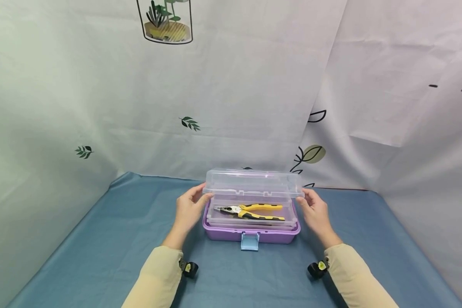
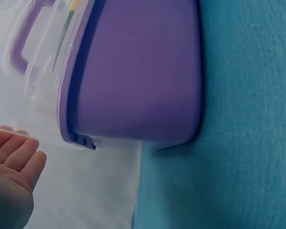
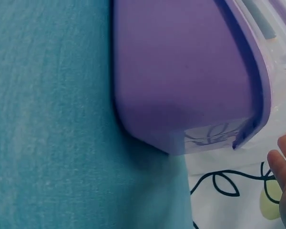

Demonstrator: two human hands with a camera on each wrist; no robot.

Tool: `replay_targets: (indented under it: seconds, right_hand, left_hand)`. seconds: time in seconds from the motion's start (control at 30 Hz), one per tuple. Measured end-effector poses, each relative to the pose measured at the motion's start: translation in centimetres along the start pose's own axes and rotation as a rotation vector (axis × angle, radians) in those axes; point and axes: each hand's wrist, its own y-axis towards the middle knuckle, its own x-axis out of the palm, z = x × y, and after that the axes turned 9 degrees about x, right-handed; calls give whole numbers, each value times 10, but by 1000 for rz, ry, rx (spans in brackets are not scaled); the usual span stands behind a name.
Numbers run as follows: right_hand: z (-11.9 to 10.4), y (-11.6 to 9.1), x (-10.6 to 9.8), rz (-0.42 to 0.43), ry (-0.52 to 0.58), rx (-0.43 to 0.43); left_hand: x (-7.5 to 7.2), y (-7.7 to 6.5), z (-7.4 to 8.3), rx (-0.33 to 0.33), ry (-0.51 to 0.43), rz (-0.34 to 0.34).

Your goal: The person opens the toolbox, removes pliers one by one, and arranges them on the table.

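Note:
A purple toolbox [image 1: 223, 235] sits on the blue cloth with its clear lid [image 1: 254, 182] raised at the back. Inside it, a clear tray [image 1: 214, 219] bears pliers [image 1: 250, 211] with yellow and black handles, jaws to the left. My left hand [image 1: 189, 208] pinches the lid's left end between thumb and fingers. At the right end, my right hand [image 1: 316, 214] grips the lid the same way. Down the front hangs a light blue latch [image 1: 250, 242]. In the left wrist view, fingers [image 2: 19, 157] lie along the lid's edge; the thumb is hidden there.
Blue cloth [image 1: 100, 256] covers the table around the toolbox. White fabric [image 1: 235, 85] with plant prints hangs close behind the lid and along both sides. Each wrist carries a small black camera, the left one [image 1: 190, 269] and the right one [image 1: 316, 270].

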Motion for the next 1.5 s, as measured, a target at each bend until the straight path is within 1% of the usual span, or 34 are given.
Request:
replay_targets:
  seconds: [0.17,0.3,0.4,0.53,0.7,0.87,1.0,1.17,1.33,1.5]
  right_hand:
    - [-4,-2,-4,-2,-76,20]
    - [-6,-5,-6,-11,-104,26]
    - [-7,-5,-7,0,-88,19]
    - [-10,-2,-9,15,-54,-6]
    - [-14,3,-11,14,-88,-16]
    - [-19,9,-14,-2,-131,9]
    - [-25,14,-17,-24,-148,33]
    - [-30,19,-18,-52,-160,84]
    - [-32,22,-19,-104,-155,141]
    - [-37,24,-20,-152,-156,178]
  left_hand:
    - [-2,-2,0,26,33,8]
    - [-4,-5,2,16,51,-2]
    - [-6,-5,5,8,76,-12]
    - [-9,-1,9,-16,94,-33]
    - [-12,5,12,-44,116,-57]
    - [-13,11,16,-55,143,-72]
    - [-13,17,18,-41,154,-79]
    - [-13,23,20,-28,160,-96]
    - [-12,27,21,-44,169,-105]
    - [-12,32,22,-63,179,-98]
